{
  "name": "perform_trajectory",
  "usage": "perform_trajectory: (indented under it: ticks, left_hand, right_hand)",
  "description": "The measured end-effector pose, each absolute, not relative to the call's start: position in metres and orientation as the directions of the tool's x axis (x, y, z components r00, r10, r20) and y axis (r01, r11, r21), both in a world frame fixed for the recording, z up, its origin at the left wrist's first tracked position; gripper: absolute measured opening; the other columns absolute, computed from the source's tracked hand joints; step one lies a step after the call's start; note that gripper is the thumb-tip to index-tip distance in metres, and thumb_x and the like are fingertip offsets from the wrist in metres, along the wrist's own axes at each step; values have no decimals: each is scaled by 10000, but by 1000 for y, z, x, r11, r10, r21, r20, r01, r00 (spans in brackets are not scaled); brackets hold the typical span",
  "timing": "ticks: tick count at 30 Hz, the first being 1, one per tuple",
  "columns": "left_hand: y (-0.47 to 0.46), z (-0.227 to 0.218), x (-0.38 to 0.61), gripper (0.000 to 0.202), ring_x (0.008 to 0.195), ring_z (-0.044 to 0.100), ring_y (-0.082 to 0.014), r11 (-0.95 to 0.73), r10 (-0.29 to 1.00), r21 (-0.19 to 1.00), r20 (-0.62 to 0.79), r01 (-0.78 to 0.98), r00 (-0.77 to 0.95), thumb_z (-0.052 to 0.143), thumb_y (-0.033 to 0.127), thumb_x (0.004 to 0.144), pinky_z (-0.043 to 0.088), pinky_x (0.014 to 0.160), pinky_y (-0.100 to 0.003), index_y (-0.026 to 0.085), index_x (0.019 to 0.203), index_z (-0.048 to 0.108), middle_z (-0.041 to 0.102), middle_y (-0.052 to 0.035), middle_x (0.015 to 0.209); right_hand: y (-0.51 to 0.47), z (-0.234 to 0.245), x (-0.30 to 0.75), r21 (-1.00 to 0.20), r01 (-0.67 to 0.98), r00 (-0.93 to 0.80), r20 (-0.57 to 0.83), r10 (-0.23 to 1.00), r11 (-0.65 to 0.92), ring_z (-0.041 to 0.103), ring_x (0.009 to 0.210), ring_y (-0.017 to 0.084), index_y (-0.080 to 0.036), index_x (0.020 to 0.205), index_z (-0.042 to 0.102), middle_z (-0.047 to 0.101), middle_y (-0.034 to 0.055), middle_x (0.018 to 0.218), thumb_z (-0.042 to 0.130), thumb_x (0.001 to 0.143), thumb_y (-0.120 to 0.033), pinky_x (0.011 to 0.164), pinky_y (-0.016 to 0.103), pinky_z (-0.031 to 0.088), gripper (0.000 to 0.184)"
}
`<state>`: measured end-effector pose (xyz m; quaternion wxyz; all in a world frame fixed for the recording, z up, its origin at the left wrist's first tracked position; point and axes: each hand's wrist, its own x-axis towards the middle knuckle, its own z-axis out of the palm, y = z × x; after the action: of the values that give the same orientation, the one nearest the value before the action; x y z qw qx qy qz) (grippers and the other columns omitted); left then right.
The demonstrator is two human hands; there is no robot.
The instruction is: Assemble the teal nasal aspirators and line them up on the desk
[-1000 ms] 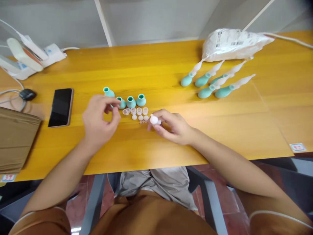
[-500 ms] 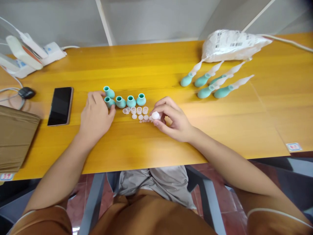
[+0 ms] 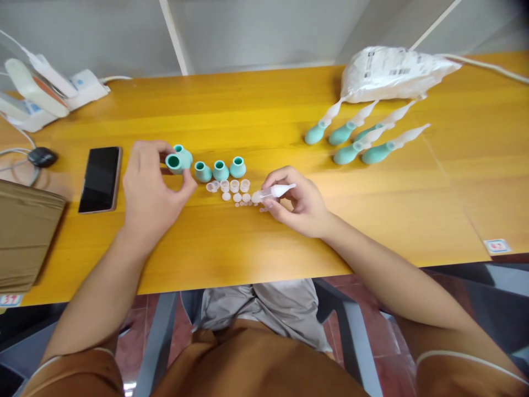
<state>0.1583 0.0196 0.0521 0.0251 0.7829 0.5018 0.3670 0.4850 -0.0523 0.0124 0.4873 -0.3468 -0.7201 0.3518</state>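
Between thumb and fingers of my left hand [image 3: 146,190] is a teal rubber bulb [image 3: 175,163], lifted with its open mouth toward me. Another teal bulb [image 3: 185,156] stands just behind it. Several more open teal bulbs [image 3: 220,171] stand in a row to the right. My right hand [image 3: 300,207] pinches a clear nozzle with a white tapered tip [image 3: 278,191], the tip pointing right. In front of the row lie clear plastic rings [image 3: 235,186], small translucent discs [image 3: 237,197] and tinier pieces, some close to the nozzle.
At the back right lie several teal bulbs with nozzles fitted [image 3: 378,153], near a filled plastic bag [image 3: 397,74]. A phone [image 3: 99,179], a black mouse-like object [image 3: 42,157], a cardboard box [image 3: 28,237] and a power strip [image 3: 85,91] occupy the left side.
My left hand has lifted the front-left bulb and tipped its mouth toward me. In my right hand the nozzle has turned, so its white tip now points right.
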Motion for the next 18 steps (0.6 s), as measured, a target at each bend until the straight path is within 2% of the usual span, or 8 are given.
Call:
perform_trajectory:
  ticks: [3, 6, 8, 11, 14, 18]
  left_hand:
    - [11, 51, 165, 333, 1234, 741, -291, -671, 694, 367, 616, 645, 372, 746, 500, 1160, 661, 908, -460, 243, 1371, 730, 742, -101, 1300]
    - [5, 48, 172, 277, 1170, 772, -294, -786, 563, 276, 691, 554, 454, 774, 401, 1128, 673, 963, -484, 268, 1370, 782, 771, -97, 1261]
    - [3, 46, 175, 284, 1139, 797, -305, -821, 524, 250, 688, 513, 502, 777, 332, 1099, 678, 1001, -504, 281, 1378, 797, 802, -101, 1275]
    - [0, 45, 178, 328, 1137, 817, -315, -863, 490, 264, 642, 431, 589, 755, 297, 1092, 685, 1019, -523, 286, 1419, 776, 845, -92, 1294]
    - [-3, 43, 181, 345, 1106, 822, -296, -893, 449, 303, 647, 332, 616, 746, 304, 1100, 690, 1031, -523, 276, 1444, 733, 879, -76, 1277]
    - [-4, 37, 183, 297, 1077, 840, -281, -897, 443, 325, 664, 301, 602, 726, 322, 1125, 680, 1050, -503, 271, 1418, 732, 897, -68, 1246]
  right_hand:
    - [-54, 15, 482, -902, 81, -253, 394, 884, 425, 676, 699, 133, -258, 1266, 686, 734, -7, 965, 838, 1173, -442, 619, 264, 583, 256]
    - [-54, 17, 481, -931, 1, -249, 353, 902, 365, 708, 714, 131, -251, 1266, 706, 764, 9, 1011, 864, 1164, -502, 614, 253, 606, 314]
    - [-54, 18, 483, -941, -34, -276, 333, 901, 338, 673, 650, 109, -241, 1259, 722, 773, 0, 987, 848, 1179, -508, 565, 234, 564, 305]
    - [-52, 19, 486, -926, -5, -290, 361, 886, 376, 618, 619, 99, -222, 1203, 768, 770, -12, 915, 861, 1173, -517, 565, 234, 516, 311]
    - [-52, 20, 487, -899, 28, -267, 415, 870, 438, 654, 699, 126, -220, 1186, 805, 781, 4, 929, 883, 1155, -519, 653, 258, 556, 311]
    - [-53, 22, 487, -911, -2, -253, 400, 881, 413, 718, 758, 143, -226, 1265, 789, 806, 31, 1036, 840, 1183, -499, 705, 279, 614, 289]
